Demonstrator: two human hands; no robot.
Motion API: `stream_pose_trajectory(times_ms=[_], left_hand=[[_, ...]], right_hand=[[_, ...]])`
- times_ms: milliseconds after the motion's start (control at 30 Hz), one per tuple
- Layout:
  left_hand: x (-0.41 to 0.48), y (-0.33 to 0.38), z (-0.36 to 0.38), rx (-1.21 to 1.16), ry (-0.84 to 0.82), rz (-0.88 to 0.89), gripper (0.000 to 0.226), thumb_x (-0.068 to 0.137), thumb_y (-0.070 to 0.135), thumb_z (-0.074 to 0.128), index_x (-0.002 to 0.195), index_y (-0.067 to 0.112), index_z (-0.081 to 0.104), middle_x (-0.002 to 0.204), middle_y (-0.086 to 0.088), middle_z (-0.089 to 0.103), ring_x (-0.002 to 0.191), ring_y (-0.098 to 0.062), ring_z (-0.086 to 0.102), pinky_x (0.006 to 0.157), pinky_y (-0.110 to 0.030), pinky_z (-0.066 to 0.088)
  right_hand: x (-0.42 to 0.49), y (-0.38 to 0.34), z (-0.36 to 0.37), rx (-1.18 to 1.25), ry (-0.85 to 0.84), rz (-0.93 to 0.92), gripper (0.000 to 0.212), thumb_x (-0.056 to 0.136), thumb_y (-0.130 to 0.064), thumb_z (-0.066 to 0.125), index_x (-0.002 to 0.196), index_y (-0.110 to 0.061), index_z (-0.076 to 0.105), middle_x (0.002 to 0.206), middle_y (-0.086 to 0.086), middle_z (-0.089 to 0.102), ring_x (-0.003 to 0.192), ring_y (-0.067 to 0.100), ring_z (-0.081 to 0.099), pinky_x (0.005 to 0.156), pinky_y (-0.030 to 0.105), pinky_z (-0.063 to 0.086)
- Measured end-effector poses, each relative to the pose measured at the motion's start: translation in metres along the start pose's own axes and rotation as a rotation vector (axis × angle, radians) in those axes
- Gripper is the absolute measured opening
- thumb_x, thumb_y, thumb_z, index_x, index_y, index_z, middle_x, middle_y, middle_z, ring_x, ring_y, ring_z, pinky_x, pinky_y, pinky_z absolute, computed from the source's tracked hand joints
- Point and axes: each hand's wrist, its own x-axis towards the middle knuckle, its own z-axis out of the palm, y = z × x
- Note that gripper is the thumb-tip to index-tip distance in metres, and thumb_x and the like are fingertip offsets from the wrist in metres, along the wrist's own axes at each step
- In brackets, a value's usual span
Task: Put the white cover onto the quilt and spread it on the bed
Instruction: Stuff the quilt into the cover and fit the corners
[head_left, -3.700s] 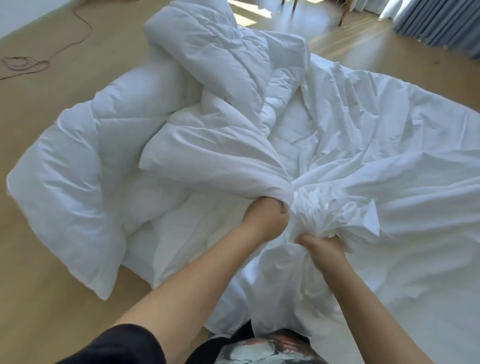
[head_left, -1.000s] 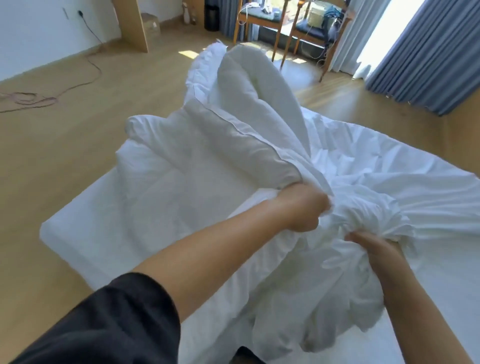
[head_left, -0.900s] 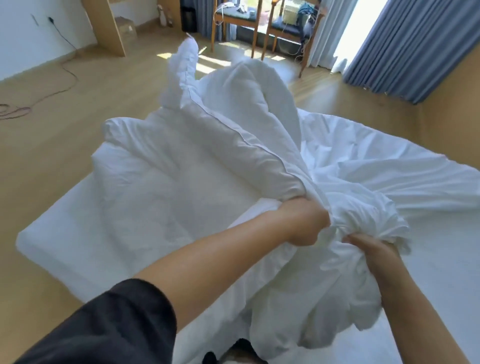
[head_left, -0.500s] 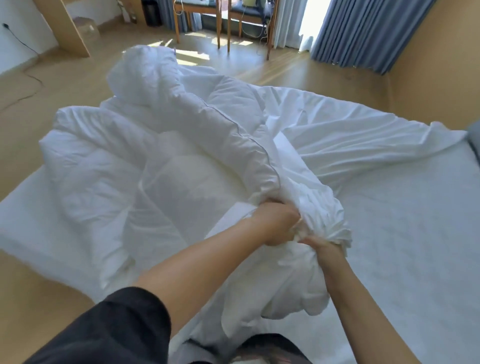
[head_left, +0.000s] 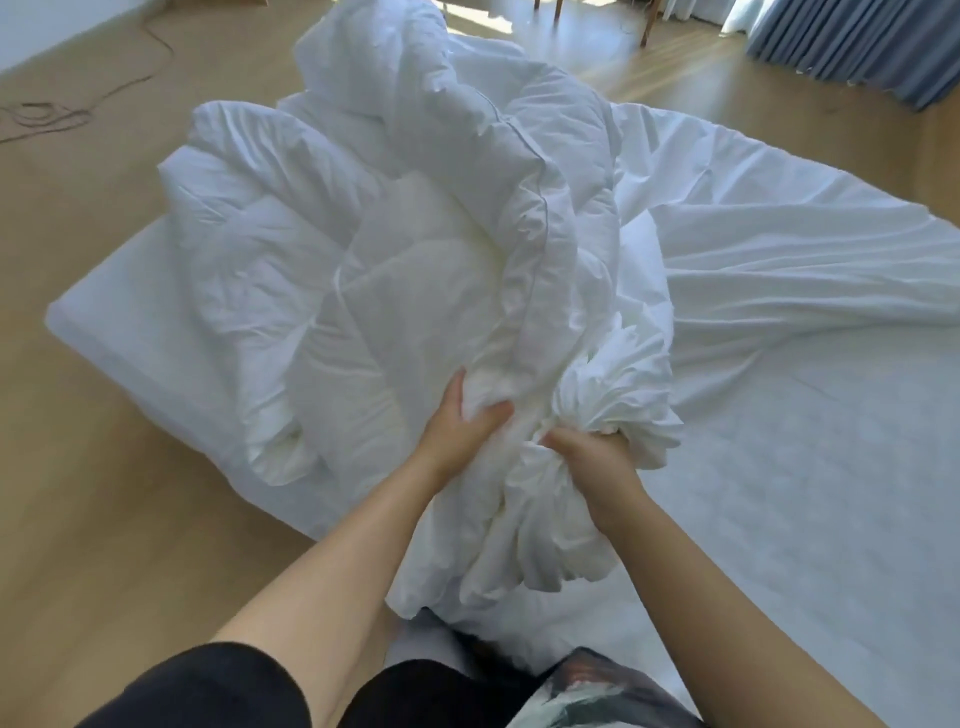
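The puffy white quilt lies heaped on the left half of the bed, with its piped edge running down to my hands. My left hand grips a corner of the quilt, thumb on top. Just to its right, my right hand clutches a bunched wad of the thin white cover. The cover fans out wrinkled across the far right of the bed, and part of it hangs below my hands. The two hands are almost touching.
The wooden floor runs along the bed's left side, with a cable lying on it at the far left. Blue curtains hang at the top right. Chair legs stand beyond the bed.
The quilt has dropped from a raised fold into a lower heap on the bed. My left hand has shifted its hold from a closed fist to a thumb-on-top grasp; the view tilted down.
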Motion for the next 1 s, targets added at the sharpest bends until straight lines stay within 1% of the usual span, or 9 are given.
stream_pose_trajectory(times_ms=[100, 133, 233, 333, 433, 600, 733, 867, 1000], left_hand=[[-0.001, 0.023, 0.021, -0.050, -0.151, 0.007, 0.020, 0.092, 0.035, 0.055, 0.106, 0.022, 0.060, 0.103, 0.001, 0.065, 0.098, -0.019, 0.061, 0.084, -0.031, 0.049], [0.001, 0.028, 0.024, -0.077, -0.173, 0.011, 0.012, 0.095, 0.030, 0.051, 0.098, 0.023, 0.060, 0.097, 0.002, 0.064, 0.094, -0.018, 0.060, 0.081, -0.029, 0.048], [0.009, 0.040, 0.024, -0.066, -0.217, 0.040, 0.015, 0.093, 0.033, 0.050, 0.096, 0.022, 0.061, 0.096, 0.002, 0.064, 0.093, -0.018, 0.060, 0.084, -0.030, 0.048], [0.024, 0.059, 0.035, 0.037, -0.203, 0.097, 0.025, 0.096, 0.028, 0.045, 0.112, 0.022, 0.062, 0.114, -0.002, 0.066, 0.108, -0.022, 0.059, 0.096, -0.037, 0.047], [0.028, 0.085, 0.054, 0.156, -0.273, 0.169, 0.031, 0.097, 0.026, 0.041, 0.118, 0.017, 0.061, 0.122, -0.006, 0.062, 0.113, -0.025, 0.056, 0.098, -0.037, 0.044], [0.024, 0.097, 0.074, 0.275, -0.456, 0.192, 0.033, 0.098, 0.024, 0.042, 0.127, 0.018, 0.055, 0.129, -0.006, 0.058, 0.118, -0.025, 0.053, 0.103, -0.037, 0.040], [0.025, 0.083, 0.070, 0.217, -0.511, 0.190, 0.051, 0.088, 0.035, 0.049, 0.139, 0.033, 0.045, 0.131, 0.007, 0.058, 0.118, -0.015, 0.055, 0.103, -0.037, 0.043], [0.027, 0.060, 0.049, 0.186, -0.454, 0.196, 0.052, 0.093, 0.029, 0.053, 0.143, 0.031, 0.040, 0.136, 0.009, 0.054, 0.121, -0.009, 0.053, 0.107, -0.033, 0.040], [0.031, 0.039, 0.024, 0.195, -0.310, 0.184, 0.041, 0.092, 0.027, 0.050, 0.132, 0.037, 0.051, 0.118, 0.013, 0.064, 0.111, -0.008, 0.058, 0.101, -0.033, 0.044]], right_hand=[[0.003, 0.000, 0.018, 0.070, 0.028, -0.011, 0.025, 0.078, -0.006, 0.072, 0.102, -0.009, 0.066, 0.095, 0.002, 0.071, 0.088, 0.017, 0.069, 0.069, 0.026, 0.055], [0.005, -0.002, 0.018, 0.084, 0.044, -0.021, 0.028, 0.078, -0.008, 0.073, 0.105, -0.010, 0.066, 0.098, 0.001, 0.071, 0.089, 0.015, 0.069, 0.068, 0.024, 0.055], [0.005, -0.005, 0.015, 0.051, 0.042, -0.040, 0.031, 0.076, -0.010, 0.076, 0.106, -0.014, 0.065, 0.098, 0.000, 0.071, 0.090, 0.012, 0.068, 0.069, 0.022, 0.054], [0.001, -0.002, 0.015, -0.041, 0.035, -0.017, 0.031, 0.073, -0.023, 0.080, 0.098, -0.025, 0.062, 0.094, -0.006, 0.069, 0.088, 0.009, 0.067, 0.076, 0.025, 0.053], [0.001, 0.001, 0.013, -0.038, 0.100, 0.045, 0.038, 0.073, -0.032, 0.079, 0.104, -0.025, 0.058, 0.093, -0.012, 0.065, 0.083, 0.001, 0.061, 0.066, 0.017, 0.047], [0.010, 0.002, 0.000, 0.123, 0.268, 0.025, 0.037, 0.079, -0.014, 0.073, 0.114, -0.020, 0.061, 0.101, -0.002, 0.068, 0.091, 0.014, 0.065, 0.064, 0.022, 0.051], [0.020, -0.002, -0.009, 0.243, 0.305, -0.041, 0.039, 0.077, 0.000, 0.068, 0.112, -0.018, 0.064, 0.104, 0.002, 0.069, 0.093, 0.018, 0.067, 0.076, 0.033, 0.058], [0.029, -0.002, -0.012, 0.268, 0.334, 0.053, 0.033, 0.075, 0.001, 0.066, 0.105, -0.012, 0.066, 0.102, 0.003, 0.071, 0.090, 0.019, 0.069, 0.075, 0.031, 0.057], [0.039, -0.008, 0.020, 0.176, 0.246, 0.075, 0.018, 0.076, 0.000, 0.066, 0.093, -0.009, 0.067, 0.090, 0.002, 0.071, 0.077, 0.012, 0.068, 0.054, 0.016, 0.052]])
